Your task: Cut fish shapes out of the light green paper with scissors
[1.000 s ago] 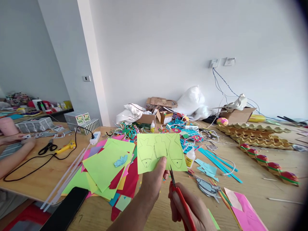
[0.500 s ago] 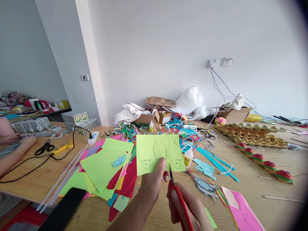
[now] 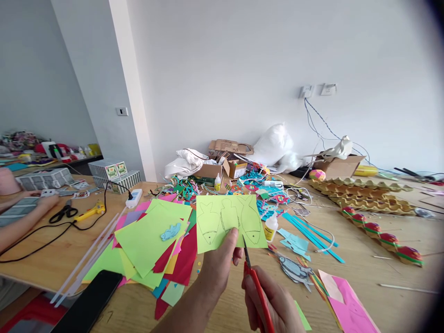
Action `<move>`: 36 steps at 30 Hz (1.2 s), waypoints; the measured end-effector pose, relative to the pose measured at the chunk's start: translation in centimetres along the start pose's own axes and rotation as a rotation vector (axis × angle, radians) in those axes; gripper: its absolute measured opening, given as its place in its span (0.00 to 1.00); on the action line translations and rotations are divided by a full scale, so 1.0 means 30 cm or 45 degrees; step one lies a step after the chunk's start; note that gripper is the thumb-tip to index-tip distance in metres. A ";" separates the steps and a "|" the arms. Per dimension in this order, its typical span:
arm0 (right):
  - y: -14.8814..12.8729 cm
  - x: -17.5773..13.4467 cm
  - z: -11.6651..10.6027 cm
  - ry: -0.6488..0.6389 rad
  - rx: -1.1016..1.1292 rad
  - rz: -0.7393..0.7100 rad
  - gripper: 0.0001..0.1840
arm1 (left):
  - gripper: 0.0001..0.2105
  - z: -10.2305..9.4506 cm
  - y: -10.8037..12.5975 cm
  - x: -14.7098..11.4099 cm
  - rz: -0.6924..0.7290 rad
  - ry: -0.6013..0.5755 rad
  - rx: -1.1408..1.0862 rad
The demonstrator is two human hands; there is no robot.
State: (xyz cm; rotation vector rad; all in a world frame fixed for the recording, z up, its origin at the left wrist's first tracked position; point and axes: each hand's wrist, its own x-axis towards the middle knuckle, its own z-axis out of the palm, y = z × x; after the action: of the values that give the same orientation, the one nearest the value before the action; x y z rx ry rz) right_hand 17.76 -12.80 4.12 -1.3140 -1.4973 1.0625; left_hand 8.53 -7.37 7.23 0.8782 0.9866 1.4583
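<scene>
Green paper (image 3: 229, 213) pinched in left hand (image 3: 218, 269), fingers (image 3: 237, 255) partly hidden; right hand (image 3: 275, 296) grips scissors (image 3: 258, 287), cropped below.

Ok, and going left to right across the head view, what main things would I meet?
Black-handled scissors, yellow glue gun, white power strip, light-blue cutout, green sheet with three drawings, grey-blue fish cutout, row of red-topped humps.

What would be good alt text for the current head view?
A left hand holds a green sheet with three fish-like outlines; the right hand holds red scissors at its lower edge. Loose coloured paper lies to the left on the wooden table, egg cartons to the right.
</scene>
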 end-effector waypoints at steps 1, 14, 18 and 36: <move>-0.004 -0.001 0.000 0.002 0.011 0.014 0.23 | 0.11 0.000 -0.002 0.000 -0.015 -0.008 -0.020; 0.022 0.011 0.001 -0.050 0.131 0.007 0.26 | 0.14 -0.002 0.004 -0.006 -0.011 -0.104 -0.042; 0.009 0.010 -0.003 -0.066 0.167 0.025 0.26 | 0.15 0.003 0.012 -0.011 -0.103 -0.034 -0.051; -0.025 0.008 -0.016 0.014 0.184 0.085 0.26 | 0.19 -0.002 -0.008 -0.002 -0.086 -0.147 0.043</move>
State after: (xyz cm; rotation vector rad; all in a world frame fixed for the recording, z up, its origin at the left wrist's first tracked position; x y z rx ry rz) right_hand 18.00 -12.60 4.99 -1.2741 -1.3503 1.1817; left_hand 8.57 -7.43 6.97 0.9344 0.9485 1.3222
